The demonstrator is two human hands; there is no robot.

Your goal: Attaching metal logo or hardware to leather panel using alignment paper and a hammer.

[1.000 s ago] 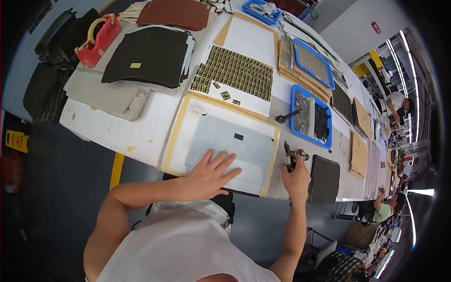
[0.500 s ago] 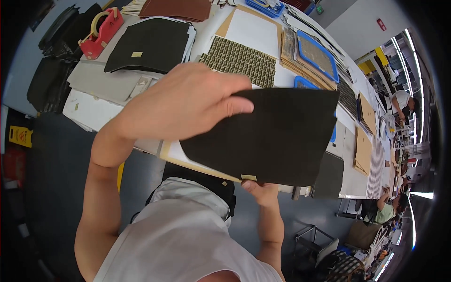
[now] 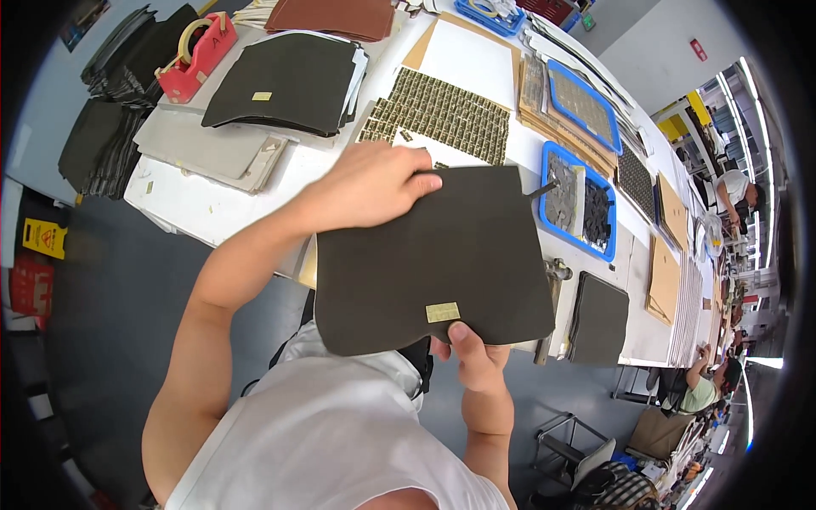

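Observation:
A dark, flat leather-like panel is held up between my hands, above the near table edge. It has a small yellowish sticker close to its lower edge. My left hand is closed on the panel's upper left edge, thumb on the front face. At the lower edge my right hand pinches the panel, its thumb just below the sticker and most of its fingers hidden behind. Beyond the panel lies a sheet covered with rows of small dark pieces. A stack of similar dark panels rests at the far left.
A red tape dispenser stands behind grey boards. Right of the panel is a blue tray of small grey and black pieces. Another dark panel lies near the right edge. Co-workers sit farther right; a chair is below.
The panel has tilted and shifted left, so its sticker shows more fully. My left hand has moved away from me with it, and the blue tray of pieces has come into view.

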